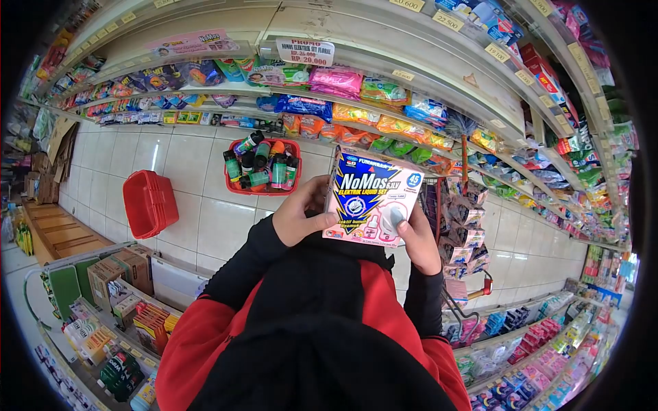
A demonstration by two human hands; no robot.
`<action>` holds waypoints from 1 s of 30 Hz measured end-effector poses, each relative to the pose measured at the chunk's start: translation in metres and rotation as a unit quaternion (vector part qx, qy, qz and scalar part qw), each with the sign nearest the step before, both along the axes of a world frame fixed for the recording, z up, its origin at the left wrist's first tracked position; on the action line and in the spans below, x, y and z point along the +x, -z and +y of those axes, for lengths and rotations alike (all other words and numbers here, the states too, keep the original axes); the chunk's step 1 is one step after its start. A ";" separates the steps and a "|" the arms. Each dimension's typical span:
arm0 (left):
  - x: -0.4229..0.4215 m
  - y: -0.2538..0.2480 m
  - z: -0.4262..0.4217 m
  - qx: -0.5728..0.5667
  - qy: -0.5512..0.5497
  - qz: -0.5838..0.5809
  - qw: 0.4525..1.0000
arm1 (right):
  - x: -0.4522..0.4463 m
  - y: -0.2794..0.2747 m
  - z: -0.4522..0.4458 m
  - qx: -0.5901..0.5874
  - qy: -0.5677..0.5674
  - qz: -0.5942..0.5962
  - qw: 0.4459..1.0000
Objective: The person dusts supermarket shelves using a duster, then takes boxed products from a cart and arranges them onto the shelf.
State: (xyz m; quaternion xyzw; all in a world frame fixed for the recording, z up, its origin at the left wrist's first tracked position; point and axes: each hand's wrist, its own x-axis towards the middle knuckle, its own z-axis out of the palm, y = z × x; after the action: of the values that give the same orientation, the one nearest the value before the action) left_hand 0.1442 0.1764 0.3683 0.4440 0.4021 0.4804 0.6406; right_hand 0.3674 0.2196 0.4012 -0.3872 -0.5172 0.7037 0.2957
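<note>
Floor tiles (199, 164): brightly lit, streaked with pale glare
Box (370, 185): evenly lit, crisp in large print
Black clothing (295, 356): sunk into near-featureless dark
Shelves (384, 31): bowed into arcs by wide-angle distortion
Outer edges: soft, stretched, ringed by black

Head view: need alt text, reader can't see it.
A person's left hand and right hand hold up a NoMos box in a shop aisle. Beyond it, a red basket of bottles sits on the tiled floor, before stocked shelves.
</note>
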 end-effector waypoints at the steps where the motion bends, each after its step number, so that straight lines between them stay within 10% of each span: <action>1: 0.000 -0.001 0.000 -0.003 -0.002 -0.003 1.000 | 0.001 0.001 0.000 -0.001 0.001 0.000 1.000; 30: -0.021 0.034 0.006 0.025 -0.070 -0.050 0.996 | -0.030 -0.010 0.023 0.014 -0.062 -0.102 0.993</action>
State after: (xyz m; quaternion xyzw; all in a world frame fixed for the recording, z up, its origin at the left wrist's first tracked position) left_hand 0.1234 0.1828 0.3341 0.4058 0.3880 0.5556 0.6133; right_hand 0.3370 0.2429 0.4115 -0.4195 -0.5777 0.6701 0.2030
